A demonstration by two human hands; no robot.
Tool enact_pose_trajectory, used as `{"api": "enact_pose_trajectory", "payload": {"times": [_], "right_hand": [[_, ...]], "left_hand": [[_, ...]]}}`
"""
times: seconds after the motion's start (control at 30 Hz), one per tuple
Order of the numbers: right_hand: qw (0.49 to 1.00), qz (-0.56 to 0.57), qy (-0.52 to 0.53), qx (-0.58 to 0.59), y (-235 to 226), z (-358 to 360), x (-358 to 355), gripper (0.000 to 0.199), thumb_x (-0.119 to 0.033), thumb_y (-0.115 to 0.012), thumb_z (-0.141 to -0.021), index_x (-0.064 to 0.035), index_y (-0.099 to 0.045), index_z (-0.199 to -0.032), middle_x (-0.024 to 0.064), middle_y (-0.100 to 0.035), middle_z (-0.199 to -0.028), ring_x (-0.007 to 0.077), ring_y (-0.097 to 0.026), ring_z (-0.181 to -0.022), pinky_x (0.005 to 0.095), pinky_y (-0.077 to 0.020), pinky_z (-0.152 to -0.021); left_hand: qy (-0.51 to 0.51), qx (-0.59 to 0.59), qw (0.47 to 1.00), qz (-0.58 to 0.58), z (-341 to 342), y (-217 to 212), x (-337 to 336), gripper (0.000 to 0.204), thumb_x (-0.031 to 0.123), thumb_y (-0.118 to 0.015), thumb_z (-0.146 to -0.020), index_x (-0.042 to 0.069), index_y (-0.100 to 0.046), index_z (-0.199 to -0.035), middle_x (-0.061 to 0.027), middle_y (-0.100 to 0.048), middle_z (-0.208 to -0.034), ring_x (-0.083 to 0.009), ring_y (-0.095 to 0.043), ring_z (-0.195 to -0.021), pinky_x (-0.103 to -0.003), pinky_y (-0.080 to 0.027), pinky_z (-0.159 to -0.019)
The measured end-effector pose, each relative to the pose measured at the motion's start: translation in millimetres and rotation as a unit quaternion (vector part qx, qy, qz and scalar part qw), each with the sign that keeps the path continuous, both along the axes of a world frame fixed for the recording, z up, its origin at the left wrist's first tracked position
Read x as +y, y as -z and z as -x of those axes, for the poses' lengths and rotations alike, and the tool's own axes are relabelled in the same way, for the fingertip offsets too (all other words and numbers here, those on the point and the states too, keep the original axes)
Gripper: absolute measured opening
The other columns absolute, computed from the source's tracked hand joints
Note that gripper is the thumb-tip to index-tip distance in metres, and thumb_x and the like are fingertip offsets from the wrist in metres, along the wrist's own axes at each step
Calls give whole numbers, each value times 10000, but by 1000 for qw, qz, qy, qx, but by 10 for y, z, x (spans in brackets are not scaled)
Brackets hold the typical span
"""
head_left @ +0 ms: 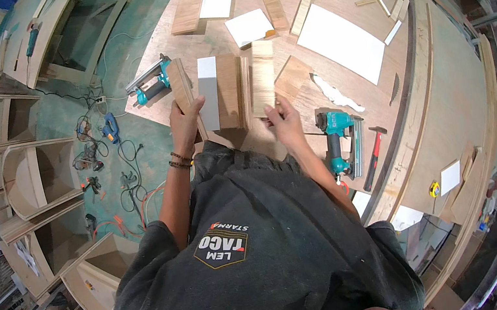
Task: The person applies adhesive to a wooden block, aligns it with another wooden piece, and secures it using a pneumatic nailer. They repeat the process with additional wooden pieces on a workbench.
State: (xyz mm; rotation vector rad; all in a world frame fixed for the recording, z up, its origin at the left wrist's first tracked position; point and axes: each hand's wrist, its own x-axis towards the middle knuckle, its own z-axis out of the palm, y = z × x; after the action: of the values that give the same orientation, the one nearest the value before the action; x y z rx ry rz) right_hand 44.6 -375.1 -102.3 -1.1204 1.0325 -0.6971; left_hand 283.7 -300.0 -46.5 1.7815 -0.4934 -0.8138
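My left hand (186, 123) is closed round the near end of a narrow wooden board (180, 81), thumb on its right side. Toward the lower corner of a pale plywood piece (262, 74), my right hand (285, 124) has its fingers curled and pinching the edge. Between the two hands stand a piece with a white face (209, 92) and a brown wooden panel (227, 93), side by side near my body. Just beyond my left hand lies a teal nail gun (151, 84); a second teal nail gun (339, 140) lies right of my right forearm.
A red-handled hammer (375, 157) lies beside the right nail gun. Across the worktable (172, 49) are a large white panel (341, 41), wood offcuts (274, 7) and a crumpled white strip (337, 93). On the floor at left are a blue power tool (110, 128), cables and wooden cabinets (35, 177).
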Motion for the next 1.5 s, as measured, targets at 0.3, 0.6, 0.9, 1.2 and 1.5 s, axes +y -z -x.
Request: {"api": "enact_pose_trajectory", "payload": {"times": [0.3,0.6,0.9,1.2,1.5], "right_hand": [[969,143,-59,190,75,-302,277,493,-160,-640,-976,-33,-536,-1441,194,-580,-1014,287,-640,-841,386,-531,-799],[971,119,-93,187,30,-229,261,493,-163,-643,-984,-43,-533,-1449,175,-571,-1027,252,-624,-865,369,-530,-829],[979,90,-3,181,22,-152,222,616,-320,-729,-947,21,-546,-1427,201,-573,-1157,264,-658,-992,372,-558,-868],[976,103,-3,190,306,49,189,460,-262,-739,-929,12,-644,-1286,196,-609,-1137,284,-665,-990,385,-555,-878],[979,63,-2,194,314,157,183,453,-302,-713,-953,-6,-663,-1293,162,-667,-1138,242,-662,-1018,364,-525,-905]], "left_hand": [[142,-72,986,-57,-158,486,-60,745,466,-792,-850,-18,-544,-1359,-191,-714,-1161,-268,-710,-1040,-383,-555,-902],[141,-57,988,-27,67,260,-87,803,422,-800,-849,-30,-479,-1429,-233,-690,-1234,-331,-692,-1125,-409,-548,-949],[110,-116,987,5,11,195,-161,954,441,-796,-854,-110,-350,-1493,-299,-599,-1359,-381,-623,-1243,-427,-496,-1043],[207,-330,919,-53,85,293,-422,1156,576,-761,-842,-168,-204,-1529,-374,-235,-1597,-444,-207,-1530,-466,-240,-1244],[190,-392,894,-102,14,512,-444,1288,715,-723,-795,-151,-143,-1551,-405,-177,-1593,-495,-181,-1518,-520,-217,-1240]]}}
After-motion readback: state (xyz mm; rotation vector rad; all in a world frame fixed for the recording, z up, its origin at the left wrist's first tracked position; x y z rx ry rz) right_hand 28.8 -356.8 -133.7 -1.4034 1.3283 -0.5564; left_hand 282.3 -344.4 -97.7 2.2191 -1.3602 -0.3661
